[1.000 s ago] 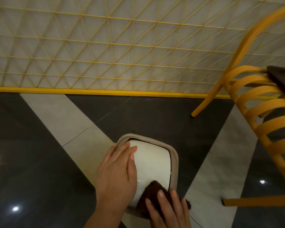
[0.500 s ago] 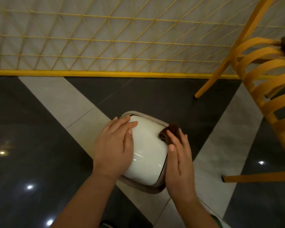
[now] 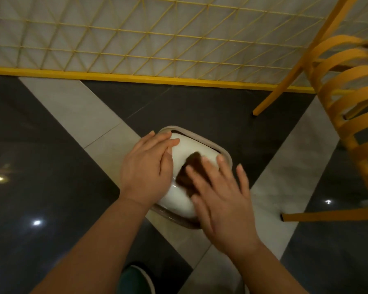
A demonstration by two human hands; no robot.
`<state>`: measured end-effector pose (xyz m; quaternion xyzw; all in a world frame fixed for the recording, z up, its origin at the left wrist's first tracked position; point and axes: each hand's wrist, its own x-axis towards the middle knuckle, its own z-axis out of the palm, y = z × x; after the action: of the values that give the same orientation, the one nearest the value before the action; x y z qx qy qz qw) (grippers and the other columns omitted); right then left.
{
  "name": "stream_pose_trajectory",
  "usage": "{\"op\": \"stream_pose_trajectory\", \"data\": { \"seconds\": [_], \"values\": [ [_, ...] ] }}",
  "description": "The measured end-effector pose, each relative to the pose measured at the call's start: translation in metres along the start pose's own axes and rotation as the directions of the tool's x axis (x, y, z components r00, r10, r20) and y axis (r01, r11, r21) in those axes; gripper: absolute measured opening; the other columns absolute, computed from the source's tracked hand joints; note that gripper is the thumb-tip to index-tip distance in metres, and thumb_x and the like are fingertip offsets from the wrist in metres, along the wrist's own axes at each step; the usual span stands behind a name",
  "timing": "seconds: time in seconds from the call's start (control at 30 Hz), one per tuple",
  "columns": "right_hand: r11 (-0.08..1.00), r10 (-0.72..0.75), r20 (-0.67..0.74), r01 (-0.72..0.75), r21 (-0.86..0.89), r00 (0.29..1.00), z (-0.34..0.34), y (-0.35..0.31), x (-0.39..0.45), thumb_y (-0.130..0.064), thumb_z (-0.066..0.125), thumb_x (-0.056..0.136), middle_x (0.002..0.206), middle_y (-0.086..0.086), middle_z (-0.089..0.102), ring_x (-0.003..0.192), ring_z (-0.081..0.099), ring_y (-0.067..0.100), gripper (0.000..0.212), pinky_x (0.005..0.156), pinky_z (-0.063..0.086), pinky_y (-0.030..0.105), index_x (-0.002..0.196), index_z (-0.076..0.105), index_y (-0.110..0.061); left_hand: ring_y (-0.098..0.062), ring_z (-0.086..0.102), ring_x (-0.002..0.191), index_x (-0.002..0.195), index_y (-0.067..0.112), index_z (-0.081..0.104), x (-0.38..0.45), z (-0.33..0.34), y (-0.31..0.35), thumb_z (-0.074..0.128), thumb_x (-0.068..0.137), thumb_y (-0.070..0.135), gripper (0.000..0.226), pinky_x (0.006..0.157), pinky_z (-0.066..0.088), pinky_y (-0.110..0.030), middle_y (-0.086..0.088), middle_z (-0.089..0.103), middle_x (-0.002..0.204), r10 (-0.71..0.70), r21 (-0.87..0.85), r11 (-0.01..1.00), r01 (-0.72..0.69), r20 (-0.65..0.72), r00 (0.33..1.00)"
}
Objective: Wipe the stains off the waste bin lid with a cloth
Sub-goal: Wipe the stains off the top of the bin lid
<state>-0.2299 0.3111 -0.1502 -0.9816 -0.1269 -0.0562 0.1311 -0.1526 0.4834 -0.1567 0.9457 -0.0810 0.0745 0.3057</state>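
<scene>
pressing flat, the right hand (image 3: 221,200) pins the brown cloth (image 3: 188,174) under spread fingers mid-lid (image 3: 185,149), slightly blurred, so likely sliding. the left hand (image 3: 146,168) lies open on the lid's left side; unwiped white lies beyond the cloth, toward the far edge.

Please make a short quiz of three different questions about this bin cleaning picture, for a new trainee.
1. True or false: the left hand rests flat on the white lid.
2. Which hand presses the brown cloth on the lid?
A. left
B. right
C. both
3. Fill in: the yellow chair stands to the person's ____ of the waste bin.

Key: 1 true. 2 B, the right hand, its fingers spread over the cloth. 3 right.
</scene>
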Motion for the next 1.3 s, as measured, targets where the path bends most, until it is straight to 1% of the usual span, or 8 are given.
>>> {"op": "stream_pose_trajectory", "data": {
  "seconds": [0.1,0.3,0.43,0.53,0.67,0.93,1.17,1.3],
  "values": [
    [0.840,0.392,0.083,-0.393,0.374,0.916,-0.001,0.011,0.038,-0.044,0.026,0.100,0.152,-0.014,0.029,0.144,0.013,0.014,0.040,0.118,0.007,0.049,0.137,0.041,-0.043,-0.015,0.043,0.134,0.125,0.030,0.063,-0.001,-0.002,0.000,0.031,0.095,0.034,0.045,0.109,0.037,-0.034,0.009,0.056,0.138,0.000,-0.012,1.000,0.000,0.003,1.000],
    [0.490,0.535,0.287,-0.568,0.661,0.795,0.005,0.018,0.037,-0.053,0.029,0.097,0.149,-0.022,0.025,0.140,0.023,0.013,0.030,0.115,0.021,0.048,0.124,0.043,-0.057,-0.017,0.037,0.132,0.137,0.025,0.046,0.004,-0.006,-0.001,0.042,0.094,0.040,0.045,0.102,0.030,-0.030,-0.001,0.034,0.151,-0.055,0.017,0.998,0.055,-0.049,0.997],
    [0.574,0.544,0.165,-0.508,0.642,0.823,0.007,-0.001,0.012,-0.038,0.030,0.100,0.136,-0.029,0.024,0.142,0.013,0.005,0.025,0.113,0.012,0.024,0.118,0.039,-0.054,-0.020,0.047,0.106,0.114,0.020,0.060,-0.003,-0.017,0.003,0.047,0.096,0.040,0.030,0.091,0.031,-0.032,-0.003,0.053,0.117,-0.368,0.008,0.920,0.391,-0.324,0.872],
    [0.624,0.550,0.096,-0.484,0.613,0.830,0.014,-0.012,-0.008,-0.042,0.027,0.097,0.138,-0.032,0.020,0.142,0.011,0.001,0.029,0.109,0.013,0.014,0.122,0.038,-0.051,-0.005,0.042,0.110,0.133,0.027,0.051,-0.023,-0.018,0.019,0.033,0.102,0.035,0.036,0.095,0.030,-0.026,0.014,0.044,0.121,-0.542,-0.298,0.827,0.477,-0.196,0.817],
    [0.731,0.494,0.012,-0.423,0.535,0.870,0.022,-0.024,-0.022,-0.049,0.019,0.098,0.146,-0.037,0.013,0.142,0.005,-0.006,0.036,0.115,0.012,0.029,0.131,0.033,-0.052,0.003,0.003,0.145,0.154,0.035,0.006,-0.045,-0.001,0.028,0.024,0.104,0.038,0.054,0.112,0.004,-0.017,0.020,0.003,0.161,-0.549,-0.476,0.729,0.492,0.023,0.836],
    [0.960,0.003,0.050,-0.017,0.278,0.999,-0.001,-0.043,0.016,-0.038,0.020,0.101,0.156,-0.011,0.022,0.145,0.007,0.007,0.045,0.119,0.001,0.035,0.144,0.031,-0.034,0.007,0.002,0.144,0.153,0.035,0.012,-0.023,0.004,0.021,0.020,0.105,0.034,0.049,0.116,0.002,-0.018,0.021,0.004,0.161,-0.419,-0.488,0.759,0.431,0.141,0.897],
    [0.817,0.283,0.212,-0.351,0.457,0.935,0.006,-0.002,0.060,-0.043,0.025,0.101,0.157,-0.020,0.008,0.143,-0.005,0.002,0.044,0.119,0.001,0.040,0.144,0.020,-0.049,0.005,0.004,0.144,0.153,0.035,0.010,-0.023,0.007,0.018,0.021,0.105,0.035,0.050,0.121,0.003,-0.028,0.020,0.005,0.161,-0.422,-0.423,0.798,0.428,0.115,0.899],
    [0.545,0.487,0.325,-0.572,0.613,0.811,0.012,0.002,0.024,-0.048,0.028,0.099,0.151,-0.018,0.031,0.135,0.030,0.004,0.040,0.115,0.026,0.041,0.139,0.028,-0.051,-0.001,0.005,0.147,0.153,0.036,0.010,-0.022,0.006,0.020,0.021,0.104,0.037,0.050,0.122,0.006,-0.041,0.018,0.006,0.161,-0.447,-0.371,0.812,0.450,0.101,0.889]
  ]
}}
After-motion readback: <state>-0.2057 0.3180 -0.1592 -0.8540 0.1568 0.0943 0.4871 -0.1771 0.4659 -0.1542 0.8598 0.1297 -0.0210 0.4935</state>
